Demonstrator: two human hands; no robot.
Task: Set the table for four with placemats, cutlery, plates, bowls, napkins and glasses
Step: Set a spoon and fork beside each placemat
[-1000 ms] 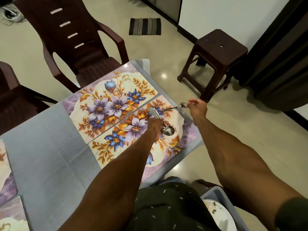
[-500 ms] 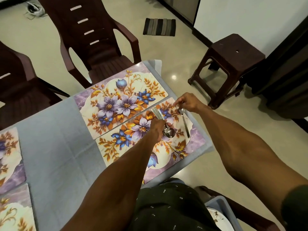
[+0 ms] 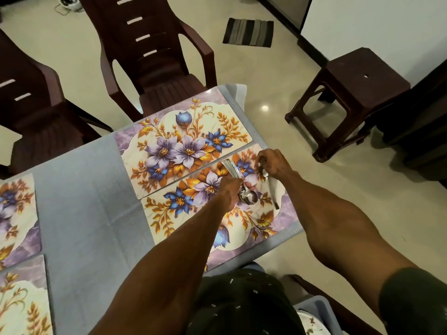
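Note:
Four floral placemats lie on the grey-clothed table (image 3: 84, 201): a near one (image 3: 174, 221), a far one (image 3: 183, 141), and two at the left edge (image 3: 17, 213). My left hand (image 3: 229, 192) grips a bundle of cutlery (image 3: 249, 197) above the near placemat, handles pointing away and spoon bowls toward me. My right hand (image 3: 273, 163) hovers over that placemat's right end and pinches the top of a single cutlery piece (image 3: 272, 192), which lies along the mat. Whether that piece is a fork or a spoon stays hidden under my fingers.
Two dark plastic chairs (image 3: 150, 56) (image 3: 31, 105) stand at the table's far side. A dark stool (image 3: 350, 93) is on the floor to the right. A blue tub (image 3: 319, 310) holding a plate sits at the bottom right beside me.
My right hand brought one cutlery piece from beyond the table edge inward and lowered it onto the near placemat's right end. My left hand kept the bundle in place.

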